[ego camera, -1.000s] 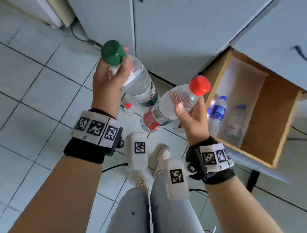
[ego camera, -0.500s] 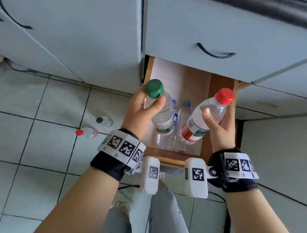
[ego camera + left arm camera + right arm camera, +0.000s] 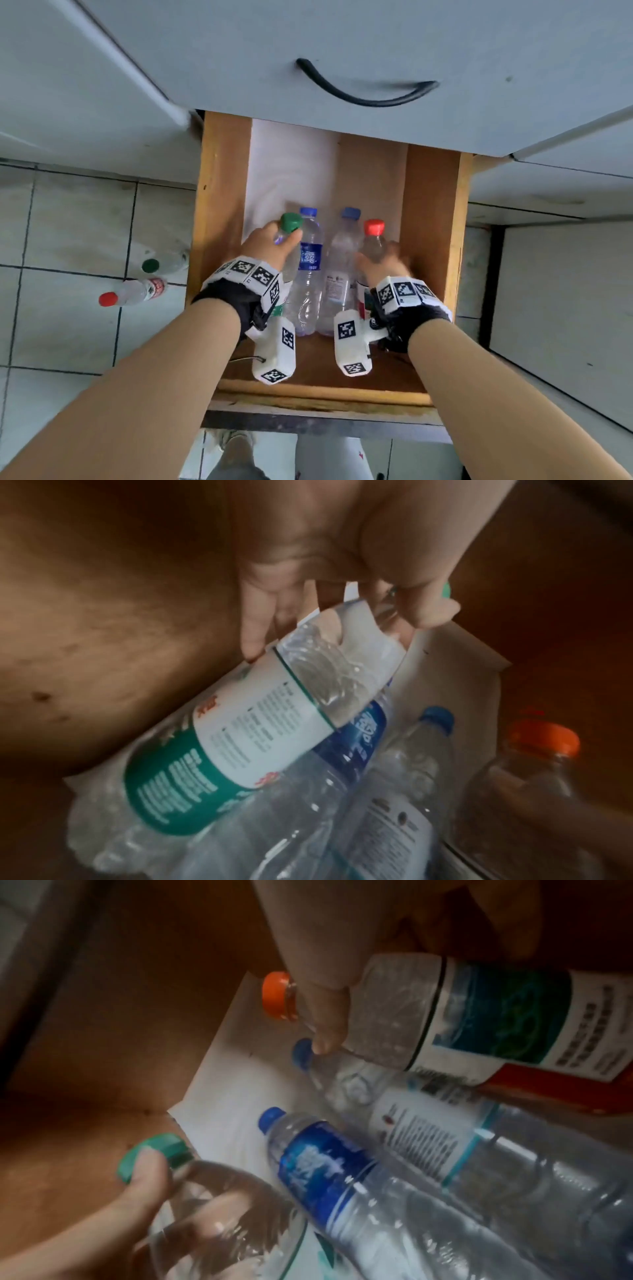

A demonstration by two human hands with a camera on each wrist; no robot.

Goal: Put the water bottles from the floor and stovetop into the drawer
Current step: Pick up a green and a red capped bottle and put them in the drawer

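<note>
**Both hands inside the drawer, a bottle in each**

The left hand (image 3: 265,245) reaches into the open wooden drawer (image 3: 219,212) and grips the green-capped bottle (image 3: 240,739) near its neck, thumb against the shoulder just below the cap and fingers curled round the far side. That bottle lies at the left of the drawer, close to the left wall and just beside the blue-labelled bottle (image 3: 308,267). The right hand (image 3: 382,262) holds the red-capped bottle (image 3: 373,240) by its upper body, fingers wrapped round it; the hand is blurred in the head view, but the right wrist view shows a finger pressed on the clear plastic below the cap. This bottle sits at the right of the drawer, next to the clear blue-capped bottle (image 3: 340,270). The four bottles lie side by side with caps pointing toward the back of the drawer, partly on a white liner sheet (image 3: 284,171). On the tiled floor (image 3: 68,222) to the left of the drawer lie two more bottles, one with a green cap (image 3: 161,263) and one with a red cap (image 3: 133,293), close together.
</note>
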